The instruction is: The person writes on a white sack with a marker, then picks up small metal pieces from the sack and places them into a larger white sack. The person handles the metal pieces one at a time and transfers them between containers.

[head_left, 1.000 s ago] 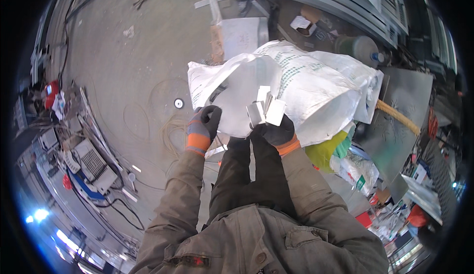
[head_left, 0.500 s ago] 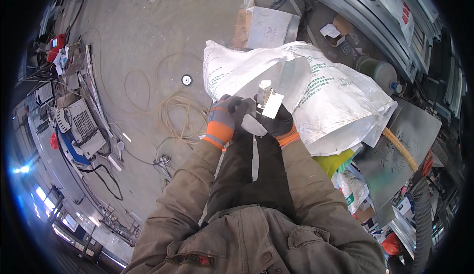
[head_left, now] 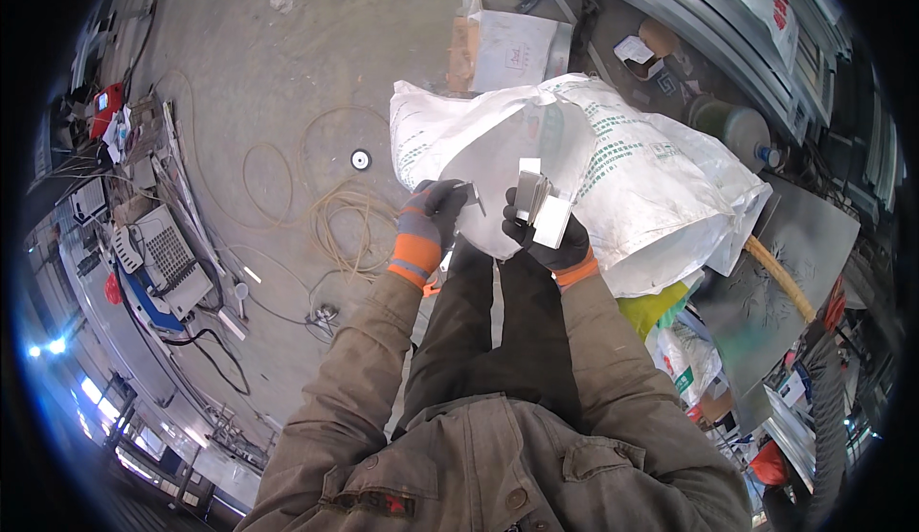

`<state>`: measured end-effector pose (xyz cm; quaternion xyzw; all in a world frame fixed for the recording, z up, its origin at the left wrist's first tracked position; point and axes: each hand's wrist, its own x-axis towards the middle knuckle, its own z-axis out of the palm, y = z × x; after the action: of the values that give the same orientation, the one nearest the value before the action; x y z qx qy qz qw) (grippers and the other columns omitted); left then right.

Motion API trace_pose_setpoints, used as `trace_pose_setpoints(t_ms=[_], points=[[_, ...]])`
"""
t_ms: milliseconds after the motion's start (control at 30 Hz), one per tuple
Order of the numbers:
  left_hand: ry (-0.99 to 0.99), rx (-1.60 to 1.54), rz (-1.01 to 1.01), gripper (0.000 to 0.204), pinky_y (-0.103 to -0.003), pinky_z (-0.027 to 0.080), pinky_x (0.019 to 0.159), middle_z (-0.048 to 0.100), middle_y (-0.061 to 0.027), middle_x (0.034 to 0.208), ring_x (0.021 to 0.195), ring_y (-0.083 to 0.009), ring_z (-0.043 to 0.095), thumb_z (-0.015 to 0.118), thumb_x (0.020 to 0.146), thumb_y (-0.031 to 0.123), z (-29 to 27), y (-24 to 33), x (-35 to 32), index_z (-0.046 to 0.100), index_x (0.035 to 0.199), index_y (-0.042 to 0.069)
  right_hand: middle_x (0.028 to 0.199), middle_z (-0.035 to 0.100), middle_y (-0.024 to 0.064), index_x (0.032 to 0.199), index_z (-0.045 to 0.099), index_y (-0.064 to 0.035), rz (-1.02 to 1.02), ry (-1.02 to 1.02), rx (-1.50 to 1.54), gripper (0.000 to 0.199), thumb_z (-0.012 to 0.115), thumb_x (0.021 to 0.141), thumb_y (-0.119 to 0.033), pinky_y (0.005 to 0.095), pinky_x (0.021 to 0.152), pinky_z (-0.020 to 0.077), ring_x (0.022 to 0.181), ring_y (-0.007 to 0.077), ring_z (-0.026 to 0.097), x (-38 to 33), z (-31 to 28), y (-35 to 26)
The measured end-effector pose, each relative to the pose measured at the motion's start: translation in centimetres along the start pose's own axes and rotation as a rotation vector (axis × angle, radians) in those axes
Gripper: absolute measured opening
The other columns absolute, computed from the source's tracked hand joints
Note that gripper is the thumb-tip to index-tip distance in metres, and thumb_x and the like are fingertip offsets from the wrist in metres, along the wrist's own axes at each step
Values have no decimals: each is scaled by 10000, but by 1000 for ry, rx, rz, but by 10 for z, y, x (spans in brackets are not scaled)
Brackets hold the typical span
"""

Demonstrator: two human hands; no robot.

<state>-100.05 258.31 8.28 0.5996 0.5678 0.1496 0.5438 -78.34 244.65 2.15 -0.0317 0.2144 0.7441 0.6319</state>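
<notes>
My right hand (head_left: 572,248), in a black and orange glove, is closed around a bundle of small flat pieces (head_left: 552,218), white and silvery, some jutting out of line. To its left is my left hand (head_left: 431,218), in a matching glove, pinching one thin flat piece (head_left: 479,202) that shows nearly edge-on. The two hands are apart, just above my knees. Right in front of them a large white woven sack (head_left: 661,202) with green print lies with its mouth (head_left: 493,139) spread open. What is inside the sack cannot be made out.
Coiled tan hose (head_left: 349,221) lies on the floor at left, near a small black-and-white wheel (head_left: 360,159). Beyond the sack stands a box (head_left: 517,51). A large clear bottle (head_left: 732,130) and a metal sheet (head_left: 795,283) are at right. Equipment (head_left: 163,254) lines the left side.
My hands have moved apart. The left now has a single thin piece away from the bundle, and the right has shifted slightly right with the bundle.
</notes>
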Motion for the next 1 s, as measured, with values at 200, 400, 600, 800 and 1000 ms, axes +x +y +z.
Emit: trace_pose_setpoints(t_ms=[200, 400, 600, 800, 1000], points=[[36, -154, -195, 235, -345, 552, 812, 722, -96, 1044, 920, -207, 699, 726, 1030, 101, 1, 13, -2, 794, 1248, 43, 1464, 621, 205, 1668, 431, -126, 17, -9, -159, 744, 779, 1022, -251, 525, 1130, 564, 1307, 369, 653, 3, 21, 1], [-127, -11, -98, 209, -328, 536, 825, 688, -40, 1045, 910, -163, 643, 754, 1022, 94, -11, 22, -3, 815, 1221, 74, 1398, 655, 101, 1669, 405, -89, -44, 149, -785, 902, 803, 863, -159, 389, 1061, 583, 1254, 221, 676, 13, 44, 5], [-211, -50, 67, 166, -373, 538, 862, 750, -96, 1045, 975, -229, 669, 735, 1025, 126, -15, 8, -2, 814, 1161, 74, 1321, 686, 100, 1670, 385, -63, -36, 244, -1097, 944, 743, 803, -164, 382, 1037, 585, 1183, 210, 697, 32, 38, 13], [-235, 186, 194, 183, -407, 538, 887, 763, -106, 988, 975, -263, 661, 723, 1010, 194, -16, 8, 3, 812, 1097, 60, 1369, 682, 131, 1706, 336, -71, 9, 209, -963, 959, 726, 831, -110, 411, 1068, 584, 1214, 253, 705, 36, 21, 21], [-167, 129, 86, 185, -384, 538, 827, 749, -87, 949, 917, -222, 657, 755, 996, 217, -11, 11, 3, 816, 1017, 44, 1468, 652, 123, 1700, 336, -50, 49, 169, -853, 923, 662, 836, -67, 392, 1147, 533, 1319, 247, 663, 37, 17, 22]])
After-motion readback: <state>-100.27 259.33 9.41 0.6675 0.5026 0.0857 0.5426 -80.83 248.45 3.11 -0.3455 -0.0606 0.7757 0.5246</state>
